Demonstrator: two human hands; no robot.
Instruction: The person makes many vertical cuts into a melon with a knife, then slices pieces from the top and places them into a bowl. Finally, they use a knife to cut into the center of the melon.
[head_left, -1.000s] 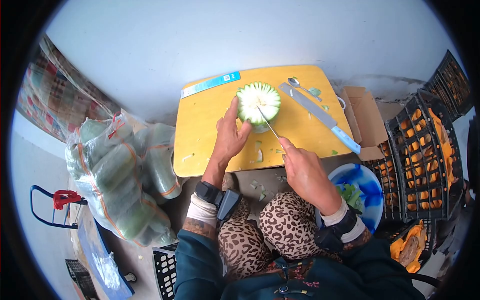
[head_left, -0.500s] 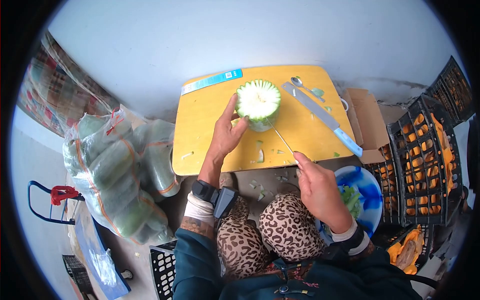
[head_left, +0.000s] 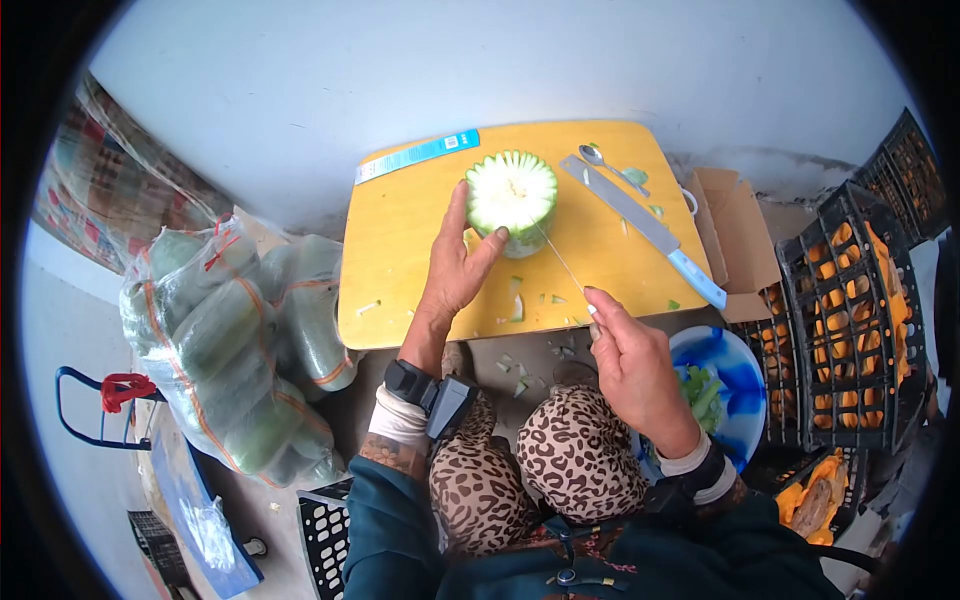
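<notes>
Green-rimmed gourd (head_left: 512,190), thin blade (head_left: 565,264) at its near side

Nearest, the right hand (head_left: 640,372) is closed around the thin blade's handle, at the front edge of a yellow table (head_left: 395,245); short, controlled strokes should suit so slim a tool. Its tip overlaps the gourd's near rim, though how deep it goes cannot be told. Beyond, the left hand (head_left: 460,268), thumb and fingers spread wide, braces the left and near side of the gourd, which stands upright, notched face up, near the table's middle. That thumb is close to the blade's line, so pressing from farther round would be safer. Pale scraps (head_left: 518,308) lie in front and a large knife (head_left: 622,205) bounds the right; more room lies left. Farther back, a spoon (head_left: 592,155) and a blue strip (head_left: 420,157) lie toward the far edge, before the wall (head_left: 400,60).
</notes>
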